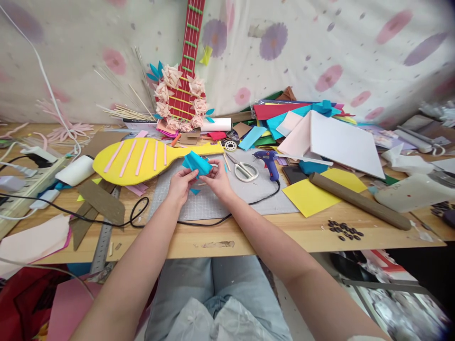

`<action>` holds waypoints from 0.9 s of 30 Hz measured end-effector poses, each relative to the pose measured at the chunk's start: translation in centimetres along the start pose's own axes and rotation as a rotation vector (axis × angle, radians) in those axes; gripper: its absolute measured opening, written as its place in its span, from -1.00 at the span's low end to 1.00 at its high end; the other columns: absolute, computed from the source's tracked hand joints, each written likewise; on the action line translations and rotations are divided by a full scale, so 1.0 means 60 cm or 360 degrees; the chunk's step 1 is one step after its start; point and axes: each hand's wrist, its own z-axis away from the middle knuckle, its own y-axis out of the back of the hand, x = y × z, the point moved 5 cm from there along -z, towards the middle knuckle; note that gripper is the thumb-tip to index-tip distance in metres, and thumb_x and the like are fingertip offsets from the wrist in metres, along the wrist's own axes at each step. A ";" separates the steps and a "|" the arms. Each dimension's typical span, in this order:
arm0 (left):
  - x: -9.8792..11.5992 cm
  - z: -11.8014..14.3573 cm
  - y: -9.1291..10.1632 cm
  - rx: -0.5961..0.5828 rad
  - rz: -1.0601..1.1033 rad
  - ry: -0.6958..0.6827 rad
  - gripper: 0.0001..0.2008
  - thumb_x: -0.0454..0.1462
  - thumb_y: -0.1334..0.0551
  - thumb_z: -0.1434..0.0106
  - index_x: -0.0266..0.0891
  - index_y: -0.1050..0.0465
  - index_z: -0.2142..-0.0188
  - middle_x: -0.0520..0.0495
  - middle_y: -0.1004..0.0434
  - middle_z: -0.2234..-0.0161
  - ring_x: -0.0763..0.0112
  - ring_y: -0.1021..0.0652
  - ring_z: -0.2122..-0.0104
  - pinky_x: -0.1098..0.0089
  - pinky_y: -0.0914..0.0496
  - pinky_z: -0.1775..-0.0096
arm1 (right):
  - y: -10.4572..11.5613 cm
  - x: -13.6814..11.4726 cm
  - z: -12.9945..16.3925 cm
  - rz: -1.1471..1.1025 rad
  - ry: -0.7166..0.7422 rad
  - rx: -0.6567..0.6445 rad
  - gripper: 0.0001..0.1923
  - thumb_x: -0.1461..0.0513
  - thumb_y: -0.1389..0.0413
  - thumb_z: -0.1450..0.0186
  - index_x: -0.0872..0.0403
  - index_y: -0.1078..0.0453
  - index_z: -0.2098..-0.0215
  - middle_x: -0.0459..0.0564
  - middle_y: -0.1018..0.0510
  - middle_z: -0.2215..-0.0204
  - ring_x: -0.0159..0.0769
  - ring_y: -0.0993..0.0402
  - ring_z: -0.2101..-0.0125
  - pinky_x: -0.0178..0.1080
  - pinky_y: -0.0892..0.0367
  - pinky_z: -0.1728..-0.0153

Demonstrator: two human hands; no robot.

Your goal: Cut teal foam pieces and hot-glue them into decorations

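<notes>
Between my two hands, above the grey cutting mat (265, 201), is a folded piece of blue craft paper (197, 162). My left hand (184, 184) pinches its lower left side, and my right hand (216, 177) grips its right side with thumb and fingers. A small blue scrap (195, 191) lies on the mat just below. Behind my hands rests a yellow guitar-shaped cutout (131, 158) with pink strips across its body. To the right of my hands are white-handled scissors (246, 171) and a blue glue gun (269, 163) with its black cord trailing over the mat.
A red paper guitar (181, 94) with pink flowers leans on the back curtain. Coloured sheets and a white board (343, 142) pile up at the back right. A brown roll (359, 201) crosses yellow sheets, near black beads (344, 229). A metal ruler (103, 241) overhangs the left front edge.
</notes>
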 end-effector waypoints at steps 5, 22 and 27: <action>-0.002 0.001 -0.001 -0.0013 -0.0023 0.0025 -0.71 -0.31 -0.45 0.33 -0.31 -0.49 0.53 -0.03 -0.54 0.51 0.43 -0.50 0.48 0.39 -0.36 0.32 | -0.006 0.000 0.006 0.0120 0.0041 0.0000 -0.41 0.27 -0.25 0.10 -0.02 -0.04 0.19 -0.19 -0.37 0.43 -0.39 -0.39 0.42 -0.28 -0.34 0.36; -0.008 0.003 -0.003 0.0108 -0.0007 -0.0174 -0.66 -0.28 -0.44 0.32 -0.28 -0.43 0.49 0.04 -0.50 0.49 0.49 -0.47 0.47 0.43 -0.33 0.34 | -0.006 0.005 0.010 0.0376 0.0096 0.0152 -0.42 0.30 -0.18 0.02 -0.04 -0.02 0.09 -0.21 -0.36 0.43 -0.42 -0.39 0.52 -0.30 -0.34 0.46; -0.009 0.001 -0.004 0.0087 -0.0016 -0.0183 -0.66 -0.29 -0.43 0.30 -0.27 -0.41 0.48 0.05 -0.49 0.48 0.50 -0.47 0.45 0.44 -0.33 0.32 | -0.005 0.002 0.012 0.0401 0.0126 0.0134 -0.45 0.30 -0.16 0.00 -0.04 -0.03 0.09 -0.21 -0.36 0.43 -0.43 -0.38 0.51 -0.31 -0.33 0.44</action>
